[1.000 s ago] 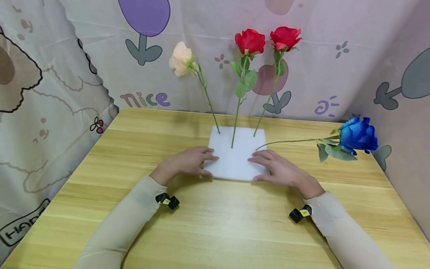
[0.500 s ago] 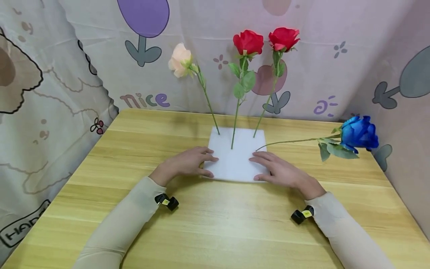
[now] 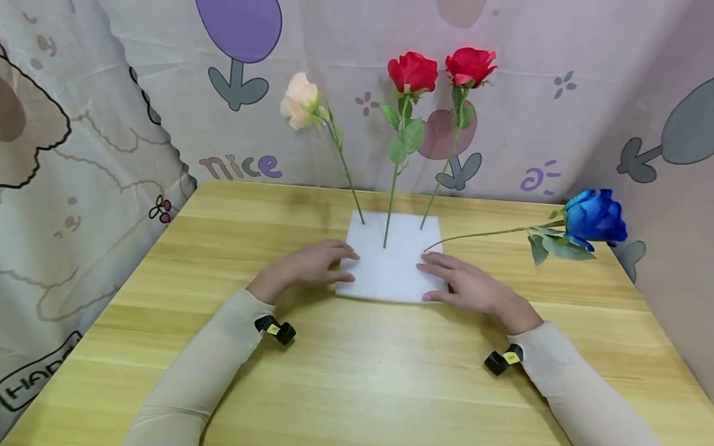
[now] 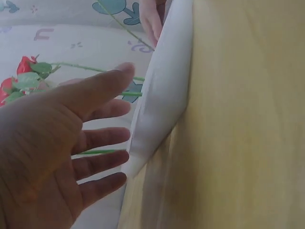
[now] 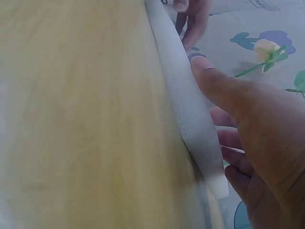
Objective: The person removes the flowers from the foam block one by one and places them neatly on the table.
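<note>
A white foam block (image 3: pixel 390 279) lies on the table, with artificial roses stuck in it. Toward its back stand a peach rose (image 3: pixel 301 102), a red rose (image 3: pixel 413 73) and another red rose (image 3: pixel 470 67). From its right side a blue rose (image 3: pixel 595 218) leans far over, its stem nearly level. My left hand (image 3: pixel 309 263) is at the block's left edge, fingers loosely extended and thumb apart; in the left wrist view the fingertips come right up to the foam (image 4: pixel 164 81). My right hand (image 3: pixel 474 282) rests at the right edge, fingertips on top, thumb at the front corner.
The wooden table (image 3: pixel 357 384) reaches back to a patterned cloth (image 3: pixel 334 37) hanging behind it. More cloth hangs at the left and right. The blue bloom sits out over the table's right back part. A small black camera (image 3: pixel 276 330) is on each wrist.
My left hand has shifted slightly up and back, its thumb drawing away from the block's front left corner. The right hand stays nearly in place. The blue bloom sits slightly higher.
</note>
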The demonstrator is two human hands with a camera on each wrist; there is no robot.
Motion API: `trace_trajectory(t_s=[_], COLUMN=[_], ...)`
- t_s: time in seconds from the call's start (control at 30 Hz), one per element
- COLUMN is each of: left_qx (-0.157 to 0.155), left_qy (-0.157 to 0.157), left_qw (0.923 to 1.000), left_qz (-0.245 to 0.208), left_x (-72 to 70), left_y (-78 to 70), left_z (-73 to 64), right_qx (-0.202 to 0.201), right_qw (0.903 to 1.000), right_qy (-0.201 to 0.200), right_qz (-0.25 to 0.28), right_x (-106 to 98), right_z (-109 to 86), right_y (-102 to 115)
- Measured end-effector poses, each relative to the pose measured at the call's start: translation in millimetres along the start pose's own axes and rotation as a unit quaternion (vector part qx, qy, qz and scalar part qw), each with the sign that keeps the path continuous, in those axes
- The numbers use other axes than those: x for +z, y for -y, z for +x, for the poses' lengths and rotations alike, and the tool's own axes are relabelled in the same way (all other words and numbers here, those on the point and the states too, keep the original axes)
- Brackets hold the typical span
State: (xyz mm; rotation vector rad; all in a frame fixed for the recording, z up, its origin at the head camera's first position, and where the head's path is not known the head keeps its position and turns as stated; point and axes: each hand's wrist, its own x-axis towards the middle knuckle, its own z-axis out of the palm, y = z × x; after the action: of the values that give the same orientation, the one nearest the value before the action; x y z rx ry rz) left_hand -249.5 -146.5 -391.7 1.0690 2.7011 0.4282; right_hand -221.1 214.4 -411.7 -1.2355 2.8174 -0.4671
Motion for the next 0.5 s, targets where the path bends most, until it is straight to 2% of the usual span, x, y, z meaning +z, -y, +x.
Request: trace_trajectory(t_s=[0.13,0.23,0.37,0.5], left_qx=[-0.013,-0.037,-0.071,-0.091], left_qy=[-0.031,-0.059,-0.096,-0.131], left_qw=[0.9991,0.9963,0.99,0.982], left_qz=[-0.026,-0.049,-0.075,-0.102], left_x=[-2.8,-6.9,-11.1,-13.0], left_y=[7.8,12.0,17.7,23.2], left_z=[3.7,6.8,13.2,20.6], right_qx=[-0.005,-0.005,-0.002,0.003], right_qw=[1.0,0.9999,0.9999,0.9999], right_qy=[-0.007,-0.01,-0.009,-0.008], right_qz=[-0.001,0.002,0.007,0.011], right_x=[2,3,4,5], right_z=[1.8,2.4,2.4,1.8], right_y=[0,0,0,-1])
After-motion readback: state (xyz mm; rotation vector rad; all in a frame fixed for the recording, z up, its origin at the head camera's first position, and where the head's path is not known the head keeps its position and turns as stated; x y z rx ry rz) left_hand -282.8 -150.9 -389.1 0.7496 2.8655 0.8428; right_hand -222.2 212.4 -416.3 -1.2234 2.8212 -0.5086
